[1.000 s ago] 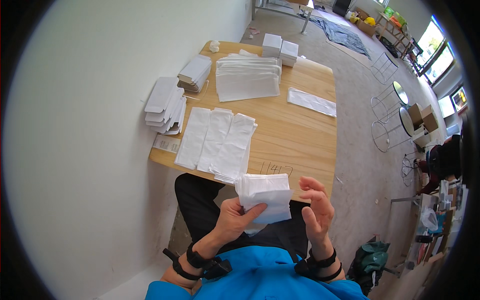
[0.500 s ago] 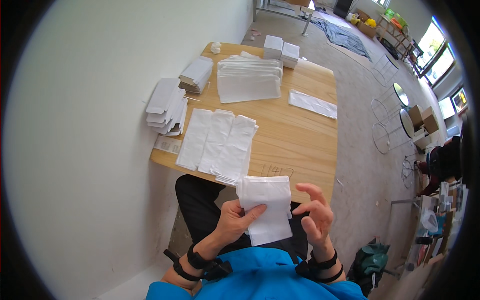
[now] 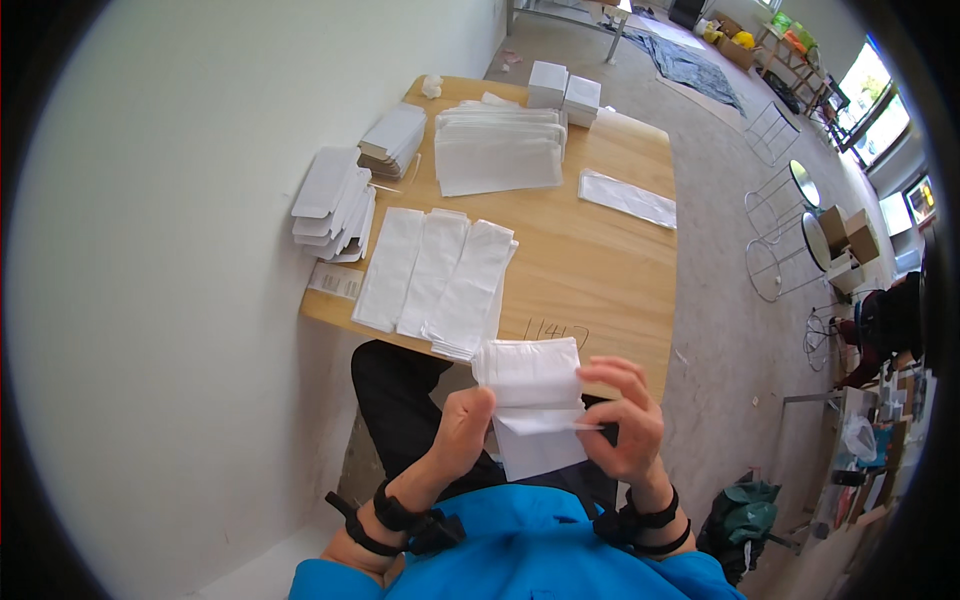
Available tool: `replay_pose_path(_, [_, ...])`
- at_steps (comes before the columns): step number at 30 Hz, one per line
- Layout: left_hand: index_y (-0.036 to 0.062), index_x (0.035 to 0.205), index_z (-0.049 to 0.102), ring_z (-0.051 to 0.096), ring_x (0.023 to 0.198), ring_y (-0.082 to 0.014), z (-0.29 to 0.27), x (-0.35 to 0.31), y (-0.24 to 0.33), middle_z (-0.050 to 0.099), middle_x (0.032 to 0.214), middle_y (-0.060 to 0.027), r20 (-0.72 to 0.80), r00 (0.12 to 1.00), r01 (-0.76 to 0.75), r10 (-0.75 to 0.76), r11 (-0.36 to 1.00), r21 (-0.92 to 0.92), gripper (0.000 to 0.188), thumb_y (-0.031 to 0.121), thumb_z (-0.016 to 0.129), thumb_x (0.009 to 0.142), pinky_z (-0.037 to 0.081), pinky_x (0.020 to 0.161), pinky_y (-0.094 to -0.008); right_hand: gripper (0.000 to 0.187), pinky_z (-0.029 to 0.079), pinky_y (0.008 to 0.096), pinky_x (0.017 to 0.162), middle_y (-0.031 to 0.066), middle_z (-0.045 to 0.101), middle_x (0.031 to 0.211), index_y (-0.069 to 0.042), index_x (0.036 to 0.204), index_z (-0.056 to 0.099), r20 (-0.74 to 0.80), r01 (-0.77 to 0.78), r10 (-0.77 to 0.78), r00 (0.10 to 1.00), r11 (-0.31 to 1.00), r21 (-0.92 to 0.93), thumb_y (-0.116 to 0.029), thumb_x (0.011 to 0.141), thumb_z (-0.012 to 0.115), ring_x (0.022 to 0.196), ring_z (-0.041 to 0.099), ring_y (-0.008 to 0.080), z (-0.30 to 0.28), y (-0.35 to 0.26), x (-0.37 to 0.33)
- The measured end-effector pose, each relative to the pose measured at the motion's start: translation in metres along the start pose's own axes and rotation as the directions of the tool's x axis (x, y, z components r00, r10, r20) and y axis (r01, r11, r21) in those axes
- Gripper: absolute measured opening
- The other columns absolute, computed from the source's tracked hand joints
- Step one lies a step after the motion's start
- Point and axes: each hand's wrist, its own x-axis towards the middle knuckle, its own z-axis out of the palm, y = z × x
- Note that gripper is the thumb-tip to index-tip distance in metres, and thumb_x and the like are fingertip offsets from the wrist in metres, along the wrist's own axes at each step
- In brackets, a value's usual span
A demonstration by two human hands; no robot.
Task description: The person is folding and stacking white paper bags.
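Note:
Over my lap, at the near edge of the table, I hold a stack of thin white folded sheets [image 3: 537, 365]; whether paper or plastic, I cannot tell. My left hand [image 3: 463, 430] is closed on the left edge of the stack, its fingers mostly hidden underneath. At the right edge my right hand [image 3: 625, 425] pinches the side of the top sheet between thumb and fingers, and that sheet lifts in a crease across the middle. Just beyond, overlapping rows of long white folded sheets [image 3: 428, 275] lie on the wooden table [image 3: 590, 270].
Farther back are a wide pile of white sheets [image 3: 500, 155] and a single folded strip [image 3: 628, 198]. Flat white cartons [image 3: 330, 195] are stacked by the wall, with small white boxes [image 3: 547, 85] at the far edge. Round stools [image 3: 800, 185] stand on the floor to the right.
My right hand has come in from beside the stack and now pinches the top sheet's edge, raising a crease. The left thumb has moved from the sheet's face to its left edge.

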Motion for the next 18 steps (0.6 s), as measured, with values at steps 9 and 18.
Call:
replay_pose_path(9, [-0.0024, 0.116, 0.06, 0.063, 0.097, -0.0156, 0.007, 0.016, 0.004, 0.066, 0.108, -0.0093, -0.105, 0.961, 0.224, -0.255, 0.945, -0.24, 0.026, 0.01, 0.062, 0.093, 0.052, 0.084, -0.0307, 0.065, 0.013, 0.0526, 0.117, 0.0004, 0.045, 0.143, -0.032, 0.135, 0.041, 0.428, 0.413, -0.183, 0.885, 0.73, -0.544, -0.043, 0.079, 0.071, 0.137, 0.033, 0.025, 0.01, 0.01, -0.039])
replay_pose_path(18, [-0.0011, 0.115, 0.059, 0.063, 0.097, -0.016, -0.006, 0.026, -0.023, 0.065, 0.108, -0.0085, -0.049, 0.92, 0.349, -0.39, 0.867, -0.355, 0.026, 0.011, 0.062, 0.093, 0.054, 0.083, -0.0307, 0.057, 0.036, 0.0484, 0.109, 0.0051, 0.056, 0.13, -0.026, 0.134, 0.045, 0.493, 0.661, -0.445, 0.747, 0.572, -0.485, -0.025, 0.082, 0.067, 0.123, 0.05, 0.0256, 0.029, 0.028, -0.022])
